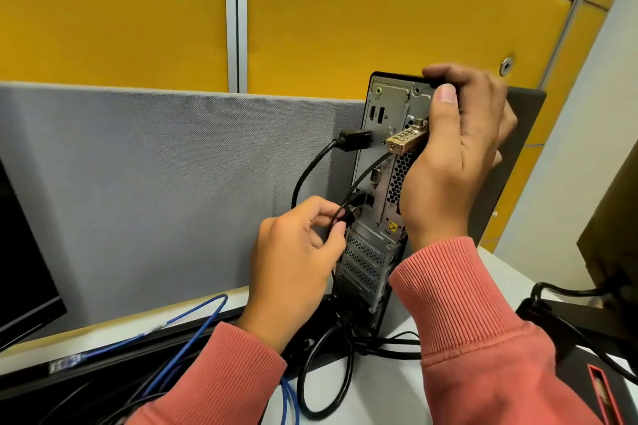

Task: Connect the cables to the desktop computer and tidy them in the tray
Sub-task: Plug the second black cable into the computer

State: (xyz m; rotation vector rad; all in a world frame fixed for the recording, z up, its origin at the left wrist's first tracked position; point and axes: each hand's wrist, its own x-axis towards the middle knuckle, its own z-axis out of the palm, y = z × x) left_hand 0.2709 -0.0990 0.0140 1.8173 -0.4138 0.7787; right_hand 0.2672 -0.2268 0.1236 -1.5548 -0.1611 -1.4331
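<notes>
2 hands are working at the rear of the desktop computer (386,183), a slim black tower standing upright on the white desk (397,386) against the grey fabric partition (172,183). The right hand (455,155) is gripping the tower's top rear corner, fingers curling over the top edge and the thumb lying flat along the perforated metal back panel. The left hand (297,259) is pinching a small black plug (348,214) between thumb and fingertips, holding it at the ports midway down the panel (whether it is fully seated I cannot tell). A thin black cable (366,172) is looping up from that plug toward a brass-coloured combination lock (407,138) hanging on the panel just under the right hand. Above the left hand, a thicker black cable (310,169) with a chunky rectangular connector is sitting in a port on the tower's left edge and curving downward. At the tower's foot, several glossy black cables (324,373) are lying in loose coils on the desk. Left of the tower, a long black tray (103,379) is holding thin blue cables (193,328) that are arching up out of it. Both sleeves (483,338) are ribbed, salmon-pink knit. Yellow padded panels (121,10) are rising behind the tower.
</notes>
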